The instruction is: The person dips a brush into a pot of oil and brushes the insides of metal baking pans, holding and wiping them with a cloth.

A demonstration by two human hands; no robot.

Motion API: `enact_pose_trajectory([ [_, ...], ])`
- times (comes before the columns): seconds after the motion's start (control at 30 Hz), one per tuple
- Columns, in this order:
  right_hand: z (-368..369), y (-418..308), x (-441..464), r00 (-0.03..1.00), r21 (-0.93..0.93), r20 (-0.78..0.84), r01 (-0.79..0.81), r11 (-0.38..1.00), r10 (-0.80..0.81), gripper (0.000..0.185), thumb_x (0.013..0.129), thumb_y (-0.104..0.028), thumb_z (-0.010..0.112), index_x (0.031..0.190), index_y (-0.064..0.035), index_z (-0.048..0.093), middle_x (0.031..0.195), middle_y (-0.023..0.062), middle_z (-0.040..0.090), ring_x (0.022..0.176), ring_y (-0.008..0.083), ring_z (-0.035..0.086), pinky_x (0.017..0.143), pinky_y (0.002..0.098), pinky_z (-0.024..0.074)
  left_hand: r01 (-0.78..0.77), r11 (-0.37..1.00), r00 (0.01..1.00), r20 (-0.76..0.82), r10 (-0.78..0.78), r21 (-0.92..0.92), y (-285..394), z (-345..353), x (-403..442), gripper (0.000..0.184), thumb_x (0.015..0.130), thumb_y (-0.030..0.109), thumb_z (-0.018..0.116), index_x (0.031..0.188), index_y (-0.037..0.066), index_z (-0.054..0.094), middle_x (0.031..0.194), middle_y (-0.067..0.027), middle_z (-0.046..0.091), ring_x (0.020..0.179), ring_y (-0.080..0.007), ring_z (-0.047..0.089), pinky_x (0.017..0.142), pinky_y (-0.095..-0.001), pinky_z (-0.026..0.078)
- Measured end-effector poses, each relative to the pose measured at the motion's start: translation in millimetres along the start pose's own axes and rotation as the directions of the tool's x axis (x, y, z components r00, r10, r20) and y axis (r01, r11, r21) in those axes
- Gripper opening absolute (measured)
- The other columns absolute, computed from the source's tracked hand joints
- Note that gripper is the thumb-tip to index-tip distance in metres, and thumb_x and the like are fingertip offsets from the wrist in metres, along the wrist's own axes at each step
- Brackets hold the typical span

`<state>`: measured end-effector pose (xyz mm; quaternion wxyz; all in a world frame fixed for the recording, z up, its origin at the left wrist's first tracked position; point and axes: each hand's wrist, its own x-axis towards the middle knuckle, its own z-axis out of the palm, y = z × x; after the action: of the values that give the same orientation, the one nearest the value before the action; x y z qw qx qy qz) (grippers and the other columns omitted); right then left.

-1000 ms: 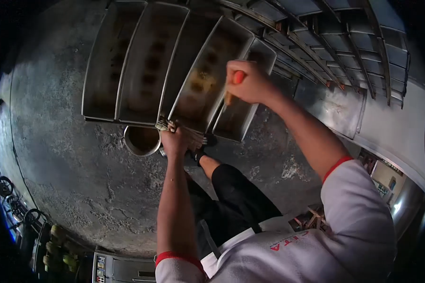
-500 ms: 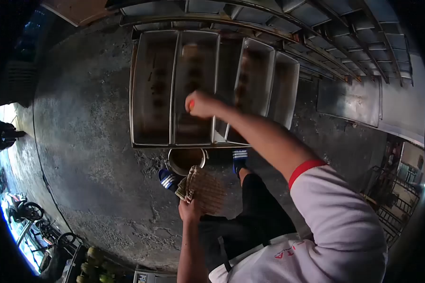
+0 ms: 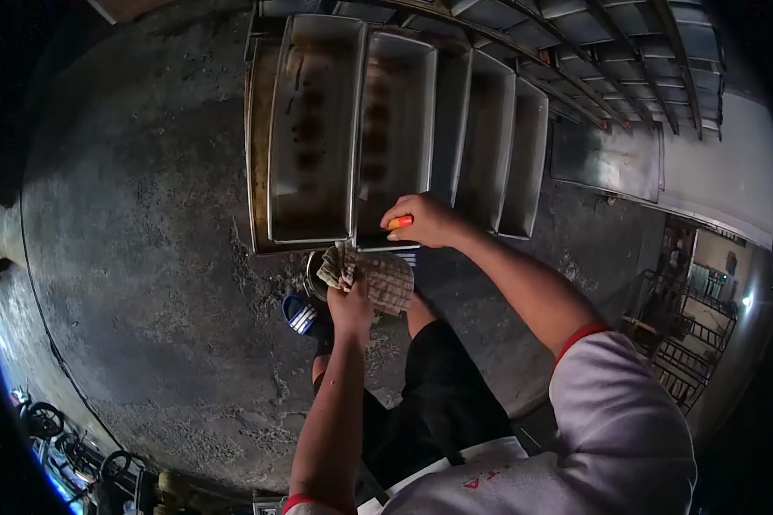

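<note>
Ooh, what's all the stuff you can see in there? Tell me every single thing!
Trays: at least four, grey with brown stains, top middle
Tool: one, orange-red and yellow handle, in the right hand
Cloth: one, beige checked, in the left hand
Pot: one, grey, behind the cloth, partly hidden
Rack: one, dark grey, upper right
Panel: one, silvery, below the rack
Wheels: at least two, black, lower left
Cable: one, black, left floor
Floor: one, grey, underneath
Sandals: two, blue and white, on the feet
Shorts: one pair, black, lower middle
Shirt: one, white with red cuffs, lower right
Hands: two, bare, left and right near the trays
</note>
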<state>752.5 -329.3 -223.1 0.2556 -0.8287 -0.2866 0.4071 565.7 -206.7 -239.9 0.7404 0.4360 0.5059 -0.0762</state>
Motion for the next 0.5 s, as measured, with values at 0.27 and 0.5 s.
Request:
enact_pose_trajectory([
  [0.27, 8.4, -10.7, -9.4, 0.995, 0.043, -0.094, 0.013, 0.999, -0.009, 0.017, 0.080, -0.007, 0.072, 0.090, -0.0010, 0.060, 0.084, 0.0050, 0.064, 0.080, 0.0112, 0.062, 0.070, 0.0275, 0.0487, 0.081, 0.997, 0.987, -0.137, -0.080, -0.002, 14.8, 34.9, 5.4, 0.015, 0.092, 0.018, 0.056, 0.092, 0.003, 0.057, 0.078, 0.0014, 0.054, 0.068, -0.0085, 0.047, 0.061, -0.0266, 0.039],
  [0.5, 68.6, -14.7, -11.9, 0.683, 0.644, -0.619, 0.158, 0.749, 0.388, 0.016, 0.087, -0.012, 0.066, 0.099, -0.0033, 0.059, 0.094, 0.0073, 0.065, 0.087, 0.0140, 0.065, 0.073, 0.0273, 0.0547, -0.030, 0.927, 0.972, -0.207, 0.115, 0.374, 15.5, 49.4, 18.8, 0.020, 0.090, 0.015, 0.053, 0.082, -0.004, 0.056, 0.065, -0.0072, 0.056, 0.059, -0.0147, 0.051, 0.055, -0.0333, 0.043],
])
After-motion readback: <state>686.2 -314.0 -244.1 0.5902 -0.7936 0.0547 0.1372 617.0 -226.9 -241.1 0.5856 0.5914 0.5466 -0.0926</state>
